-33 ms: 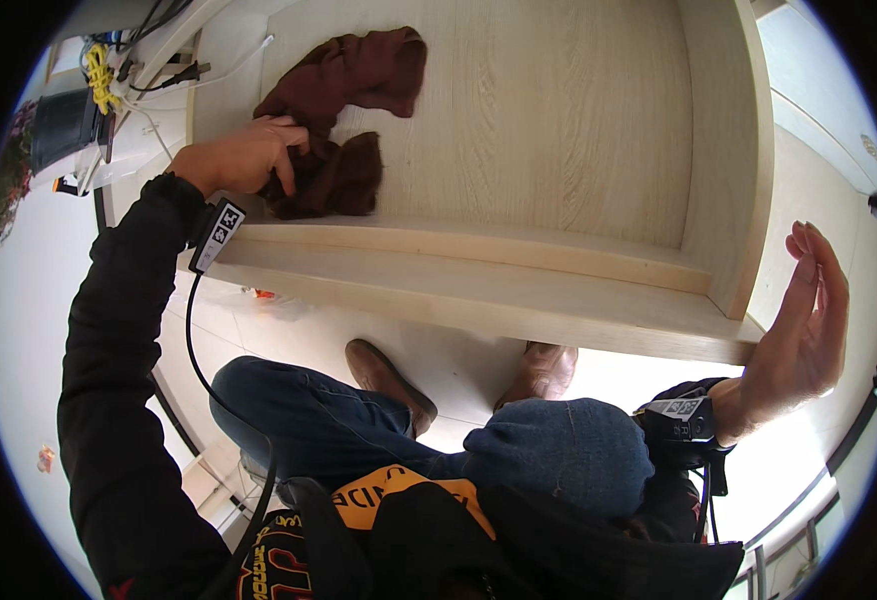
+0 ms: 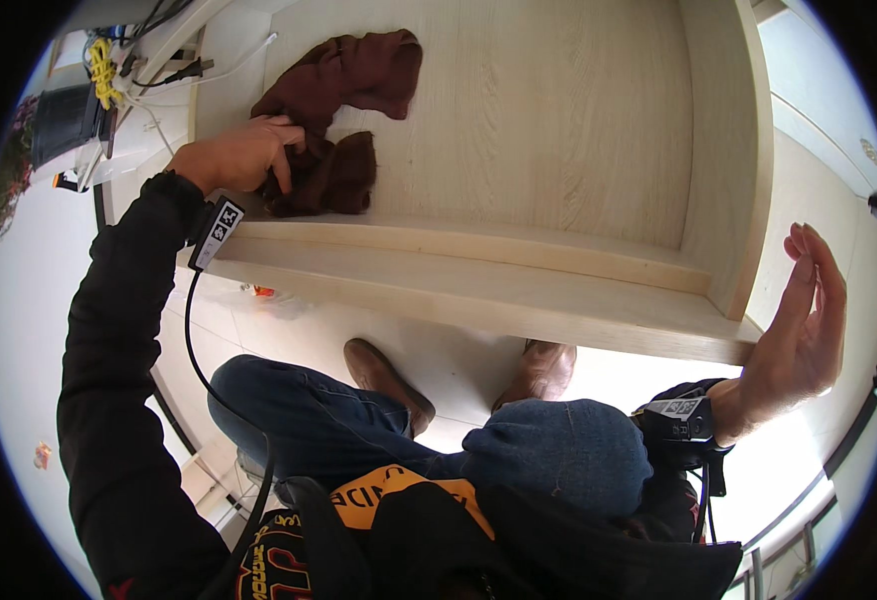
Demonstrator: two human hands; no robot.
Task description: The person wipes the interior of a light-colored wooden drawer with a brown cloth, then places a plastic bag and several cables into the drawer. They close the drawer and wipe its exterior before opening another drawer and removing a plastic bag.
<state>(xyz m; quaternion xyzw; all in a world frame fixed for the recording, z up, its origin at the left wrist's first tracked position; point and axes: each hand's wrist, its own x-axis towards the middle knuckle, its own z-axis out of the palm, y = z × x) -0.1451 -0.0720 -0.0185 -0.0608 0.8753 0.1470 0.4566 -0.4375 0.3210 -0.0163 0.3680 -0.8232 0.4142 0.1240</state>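
White glare on the floor (image 2: pixel 639 385), fisheye-curved edges

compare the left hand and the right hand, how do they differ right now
The left hand has bent fingers on the dark brown cloth; the right hand is empty, its fingers nearly straight. The left hand is inside the pale wooden drawer, the right hand outside it, near its right corner. Both are bare, with a black sleeve behind.

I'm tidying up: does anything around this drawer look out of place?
A white cable looks misplaced: its loose end reaches over the left side of the drawer. The brown cloth under the left hand is bunched.
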